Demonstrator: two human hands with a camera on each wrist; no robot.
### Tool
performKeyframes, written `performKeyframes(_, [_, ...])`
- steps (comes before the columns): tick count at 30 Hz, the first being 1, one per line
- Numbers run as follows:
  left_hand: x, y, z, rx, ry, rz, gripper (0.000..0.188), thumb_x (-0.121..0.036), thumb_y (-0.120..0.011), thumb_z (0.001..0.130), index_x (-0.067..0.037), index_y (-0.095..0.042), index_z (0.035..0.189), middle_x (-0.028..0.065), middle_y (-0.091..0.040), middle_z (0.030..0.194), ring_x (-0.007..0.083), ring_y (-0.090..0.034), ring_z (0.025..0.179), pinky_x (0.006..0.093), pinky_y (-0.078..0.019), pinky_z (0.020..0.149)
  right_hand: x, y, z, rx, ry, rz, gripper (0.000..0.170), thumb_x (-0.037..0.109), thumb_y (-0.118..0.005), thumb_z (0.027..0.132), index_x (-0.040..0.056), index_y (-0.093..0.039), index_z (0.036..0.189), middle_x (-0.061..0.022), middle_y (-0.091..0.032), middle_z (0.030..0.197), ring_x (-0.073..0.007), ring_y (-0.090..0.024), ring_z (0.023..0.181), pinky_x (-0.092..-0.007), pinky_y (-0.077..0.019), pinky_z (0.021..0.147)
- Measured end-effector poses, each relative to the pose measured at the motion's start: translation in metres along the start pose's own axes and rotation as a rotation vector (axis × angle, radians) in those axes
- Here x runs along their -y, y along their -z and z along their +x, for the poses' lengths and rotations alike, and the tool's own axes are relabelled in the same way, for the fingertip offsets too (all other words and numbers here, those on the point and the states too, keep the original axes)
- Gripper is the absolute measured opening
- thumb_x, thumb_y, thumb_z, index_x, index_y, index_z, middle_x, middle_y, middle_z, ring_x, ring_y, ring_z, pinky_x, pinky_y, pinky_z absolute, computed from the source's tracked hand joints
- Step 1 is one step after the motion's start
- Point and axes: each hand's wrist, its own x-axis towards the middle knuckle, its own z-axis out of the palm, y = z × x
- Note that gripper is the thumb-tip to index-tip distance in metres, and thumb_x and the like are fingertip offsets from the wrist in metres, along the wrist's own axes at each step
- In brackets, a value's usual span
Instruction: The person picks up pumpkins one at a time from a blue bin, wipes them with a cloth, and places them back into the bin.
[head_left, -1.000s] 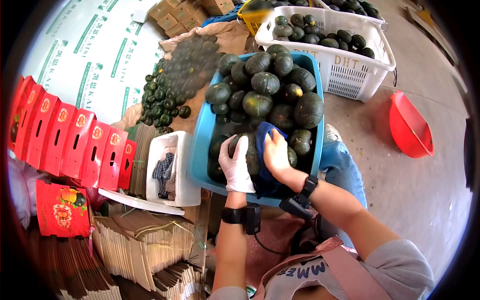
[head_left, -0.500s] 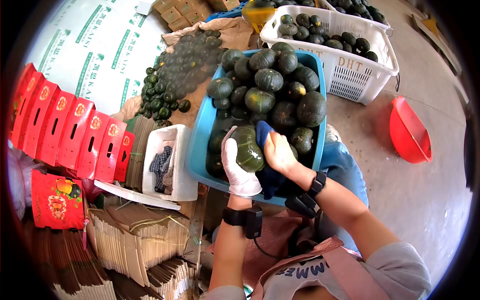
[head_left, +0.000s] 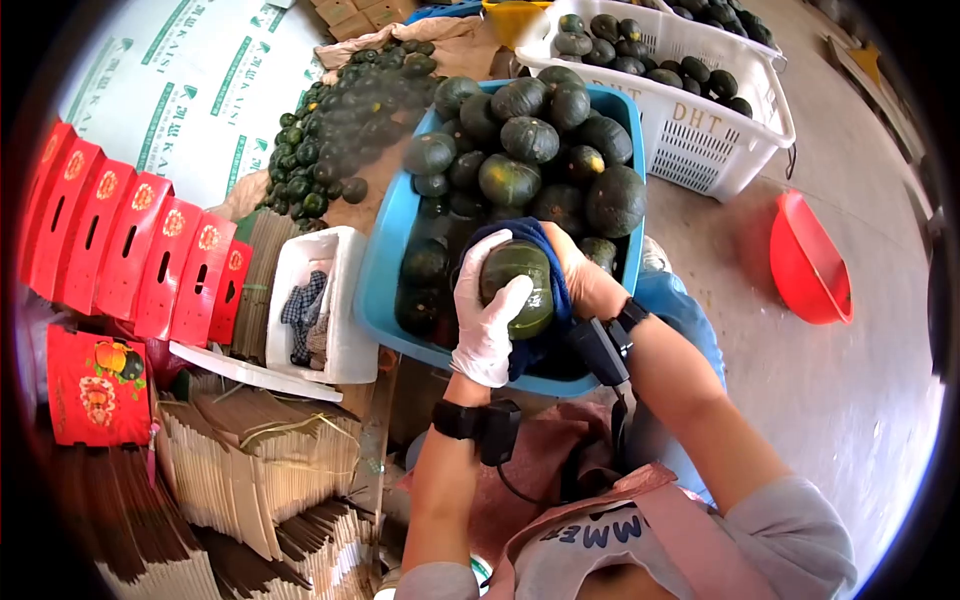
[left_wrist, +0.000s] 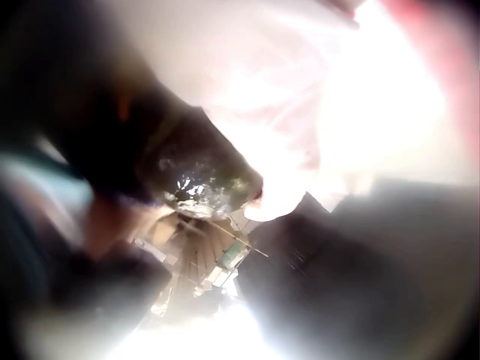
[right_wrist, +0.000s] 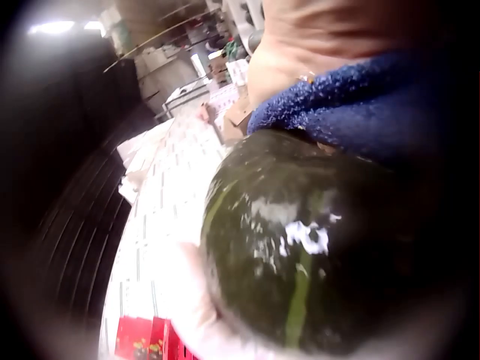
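Note:
A glossy dark green pumpkin [head_left: 532, 285] is held over the near part of a blue tub [head_left: 372, 300]. My left hand [head_left: 482, 318], in a white glove, grips it from the left, thumb across its near side. On the other side my bare right hand [head_left: 583, 272] holds a dark blue cloth [right_wrist: 337, 112] against the pumpkin; its fingers go out of sight behind cloth and fruit. In the right wrist view the skin looks wet and shiny, with a pale green stripe. More dark pumpkins [head_left: 510, 180] are heaped in the tub's far part.
White crates [head_left: 690, 150] of pumpkins stand beyond the tub, a red basin [head_left: 808, 262] on the floor at right. Leftward are a white foam box [head_left: 350, 290] with cloths, red cartons [head_left: 150, 255] and stacked cardboard [head_left: 250, 470]. Small pumpkins [head_left: 310, 165] lie on sacking.
The pumpkin has come up out of the tub in my left hand and turned. My right hand, with the cloth, has shifted from its top to its right and far side.

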Motion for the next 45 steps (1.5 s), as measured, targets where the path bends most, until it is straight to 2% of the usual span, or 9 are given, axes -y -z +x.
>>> performKeyframes(3, [0.005,-0.003,-0.002,-0.202,0.096,-0.271,0.037,-0.016,-0.053,0.089,-0.003,-0.055,0.124,0.0065,-0.06,0.115,0.0165,-0.057,0.105,0.0303,-0.0459,0.093,-0.02,-0.012,-0.002,-0.163,0.132,0.167,0.032,0.031,-0.042,0.099,0.0065,-0.063,0.097,-0.0089,-0.066,0.092,-0.0194,-0.062,0.086,-0.0331,-0.0504,0.079])
performKeyframes(4, [0.009,-0.005,-0.001,-0.274,0.082,-0.307,0.036,-0.018,-0.052,0.091,-0.003,-0.055,0.124,0.0066,-0.06,0.115,0.0168,-0.057,0.104,0.0307,-0.0463,0.093,-0.025,-0.023,-0.013,-0.321,0.46,-0.639,0.039,0.035,-0.038,0.1,0.0058,-0.063,0.106,-0.0099,-0.065,0.098,-0.0178,-0.059,0.091,-0.0313,-0.0482,0.082])
performKeyframes(6, [0.016,-0.011,0.008,-0.55,0.039,-0.23,0.036,-0.032,-0.055,0.094,-0.004,-0.058,0.117,0.0061,-0.062,0.11,0.019,-0.059,0.099,0.033,-0.0474,0.091,-0.037,-0.041,-0.017,-0.15,0.153,0.306,0.04,0.03,-0.04,0.101,0.0022,-0.054,0.127,-0.0089,-0.06,0.124,-0.0176,-0.057,0.111,-0.0302,-0.0424,0.1])
performKeyframes(12, [0.015,0.004,0.017,-0.739,0.187,-0.41,0.054,-0.051,-0.053,0.092,-0.009,-0.048,0.126,0.006,-0.05,0.127,0.0218,-0.05,0.113,0.0389,-0.0405,0.1,-0.075,-0.028,-0.017,-0.234,0.777,-0.728,0.048,0.024,-0.045,0.099,-0.0027,-0.039,0.139,-0.0106,-0.042,0.142,-0.0211,-0.036,0.133,-0.0308,-0.0255,0.112])
performKeyframes(16, [-0.041,0.024,0.022,-0.06,0.351,-0.156,0.051,-0.028,-0.066,0.088,-0.007,-0.044,0.129,0.0095,-0.052,0.128,0.0217,-0.054,0.113,0.0382,-0.0468,0.095,0.003,-0.051,-0.033,-0.196,0.129,0.377,0.055,0.05,-0.04,0.098,0.0056,-0.057,0.126,-0.0094,-0.063,0.12,-0.0191,-0.058,0.108,-0.033,-0.0442,0.098])
performKeyframes(22, [-0.016,0.031,0.016,-0.021,0.254,-0.049,0.067,0.003,-0.08,0.065,-0.003,-0.048,0.124,0.0069,-0.062,0.11,0.0189,-0.061,0.099,0.0325,-0.0503,0.089,-0.012,-0.021,-0.021,-0.546,0.162,-0.231,0.044,0.036,-0.041,0.098,-0.0006,-0.056,0.116,-0.0206,-0.065,0.112,-0.0326,-0.065,0.095,-0.041,-0.0514,0.086])
performKeyframes(25, [-0.01,0.027,0.01,0.079,-0.083,0.673,0.074,-0.007,-0.085,0.058,-0.002,-0.047,0.122,0.0145,-0.061,0.109,0.0274,-0.061,0.1,0.0372,-0.0493,0.088,-0.014,-0.024,-0.031,-0.39,0.473,-1.705,0.038,0.032,-0.05,0.087,-0.001,-0.057,0.104,-0.0361,-0.059,0.1,-0.0504,-0.061,0.074,-0.0537,-0.0527,0.073])
performKeyframes(34, [0.012,0.006,-0.008,-0.087,0.043,-0.019,0.087,0.001,-0.087,0.053,-0.006,-0.044,0.128,0.0068,-0.053,0.119,0.0185,-0.053,0.11,0.0337,-0.0455,0.097,0.005,-0.029,-0.031,-0.337,0.198,-0.211,0.042,0.037,-0.049,0.094,-0.0014,-0.066,0.094,-0.0101,-0.068,0.083,-0.016,-0.064,0.076,-0.0341,-0.0524,0.072])
performKeyframes(45, [0.055,-0.017,-0.009,-0.039,-0.298,0.034,0.104,-0.014,-0.093,0.055,-0.006,-0.032,0.139,0.0104,-0.046,0.132,0.0234,-0.049,0.119,0.0373,-0.0423,0.103,-0.032,0.009,-0.043,-0.212,0.089,0.599,0.051,0.055,-0.045,0.091,0.0109,-0.067,0.106,-0.0101,-0.069,0.106,-0.0278,-0.064,0.096,-0.0436,-0.0497,0.09])
